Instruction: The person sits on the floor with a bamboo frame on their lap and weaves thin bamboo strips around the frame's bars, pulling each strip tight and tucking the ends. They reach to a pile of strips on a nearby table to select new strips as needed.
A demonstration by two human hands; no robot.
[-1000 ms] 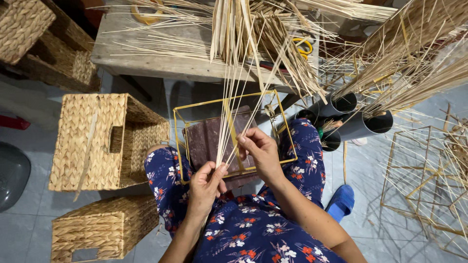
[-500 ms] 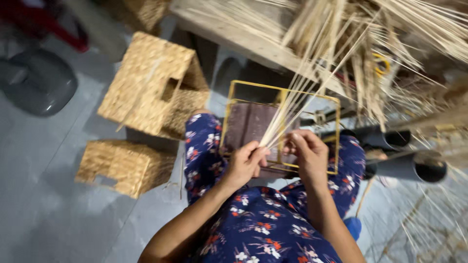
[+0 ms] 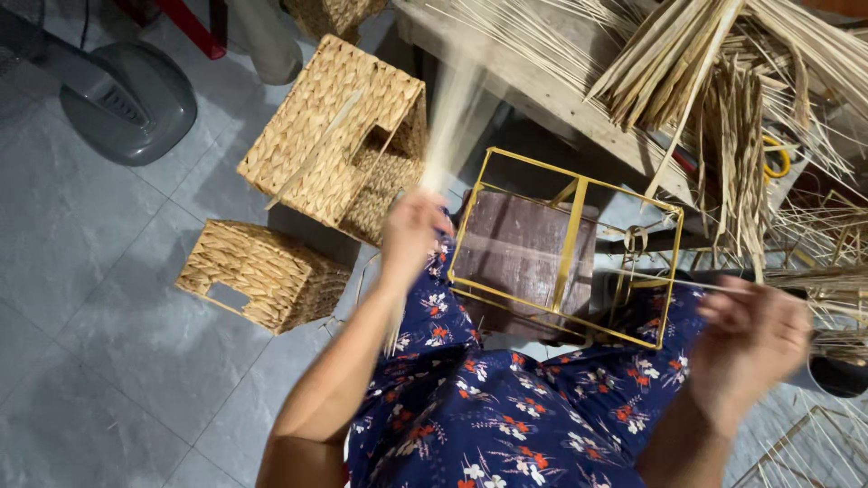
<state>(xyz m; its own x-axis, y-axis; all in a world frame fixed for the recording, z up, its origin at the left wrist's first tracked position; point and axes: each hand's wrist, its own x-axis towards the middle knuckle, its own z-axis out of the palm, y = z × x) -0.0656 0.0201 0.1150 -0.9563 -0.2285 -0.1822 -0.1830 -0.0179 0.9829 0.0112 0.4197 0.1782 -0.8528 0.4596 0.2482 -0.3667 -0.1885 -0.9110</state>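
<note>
on my lap sits the yellow wire frame, open box shape, resting over a dark brown board on my flowered dress. the frame looks bare, no weaving on its wires that i can see, so i judge the work is barely started and all the sides are left. my left hand is up at the frame's left edge, closed around a bundle of pale straw strands that blur upward from it. my right hand is off to the frame's right, blurred, fingers curled, seems to pinch a thin strand running toward the frame; can't tell for sure. two finished woven baskets sit on the grey floor to my left.
</note>
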